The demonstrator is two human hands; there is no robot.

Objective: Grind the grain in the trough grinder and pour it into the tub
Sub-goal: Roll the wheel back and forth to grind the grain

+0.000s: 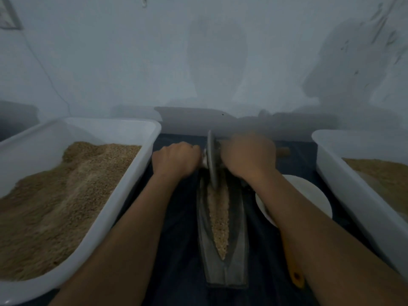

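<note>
a pale bluish-white wall fills the whole upper half of the view, dimly lit and blotched with soft grey shadows. to the right on the wall a larger dark shadow spreads, crossed by scuffs and scratch marks near the top corner. at the wall's upper left edge hangs part of a framed thing (too cut off to make out). a thin line runs slantwise down the wall below it. under the wall's foot lies a dark blue cloth covering the ground. the light is weak and cool throughout.
</note>
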